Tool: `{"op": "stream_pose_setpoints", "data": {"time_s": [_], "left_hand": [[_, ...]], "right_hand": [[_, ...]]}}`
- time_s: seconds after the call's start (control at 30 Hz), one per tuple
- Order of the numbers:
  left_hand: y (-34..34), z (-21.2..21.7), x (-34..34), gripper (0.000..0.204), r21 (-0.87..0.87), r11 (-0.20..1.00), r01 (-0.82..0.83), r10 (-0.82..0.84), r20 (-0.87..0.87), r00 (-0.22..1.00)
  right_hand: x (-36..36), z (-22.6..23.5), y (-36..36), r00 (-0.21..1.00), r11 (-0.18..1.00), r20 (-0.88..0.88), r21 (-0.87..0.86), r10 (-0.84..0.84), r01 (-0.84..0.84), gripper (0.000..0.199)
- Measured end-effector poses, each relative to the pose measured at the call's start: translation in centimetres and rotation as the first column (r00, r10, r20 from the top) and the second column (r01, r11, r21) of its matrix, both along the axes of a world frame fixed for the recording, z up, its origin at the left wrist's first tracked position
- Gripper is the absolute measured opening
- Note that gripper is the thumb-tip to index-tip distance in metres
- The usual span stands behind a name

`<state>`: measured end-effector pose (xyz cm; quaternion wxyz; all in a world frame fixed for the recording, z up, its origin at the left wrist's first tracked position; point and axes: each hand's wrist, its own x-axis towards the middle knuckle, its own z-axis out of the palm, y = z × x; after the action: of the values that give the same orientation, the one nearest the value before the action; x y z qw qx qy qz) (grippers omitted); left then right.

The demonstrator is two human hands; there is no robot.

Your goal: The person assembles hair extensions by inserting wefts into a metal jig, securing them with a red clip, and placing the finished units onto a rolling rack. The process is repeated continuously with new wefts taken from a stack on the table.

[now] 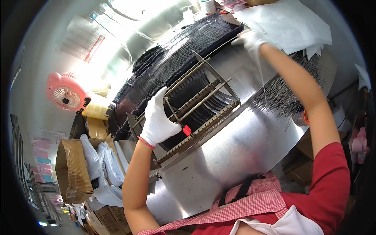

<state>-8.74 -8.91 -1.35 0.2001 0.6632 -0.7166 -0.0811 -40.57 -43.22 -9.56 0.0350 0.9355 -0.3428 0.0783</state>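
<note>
My left hand (158,119), in a white glove, rests on the near end of a metal slotted rack (203,100) that holds a row of thin black curved pieces (197,94). Its fingers press the top rail by a small red clip (187,130). My right hand (250,39), also gloved, is raised at the far end and pinches a long thin metal rod (219,49) that runs above the long row of black pieces (176,55). The rack stands on a shiny steel table (235,149).
A heap of loose thin metal rods (282,94) lies at the right of the table. White sheets (290,23) lie at the far right. A pink fan (66,92), a cardboard box (72,168) and white bags (105,164) stand at the left.
</note>
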Motion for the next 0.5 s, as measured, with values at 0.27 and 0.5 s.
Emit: {"op": "stream_pose_setpoints", "data": {"time_s": [0.27,0.5], "left_hand": [[-1.5,1.2,0.0,0.095,0.079,0.997,0.017,-0.017,0.001,1.000],[-2.2,3.7,-1.4,0.095,0.032,0.998,0.052,-0.050,-0.053,0.997]], "right_hand": [[-25.6,-5.6,-8.5,-0.360,0.281,0.401,0.897,-0.842,0.342,0.036],[-36.7,-12.9,-0.3,-0.385,0.195,0.276,0.952,-0.881,0.236,0.059]]}}
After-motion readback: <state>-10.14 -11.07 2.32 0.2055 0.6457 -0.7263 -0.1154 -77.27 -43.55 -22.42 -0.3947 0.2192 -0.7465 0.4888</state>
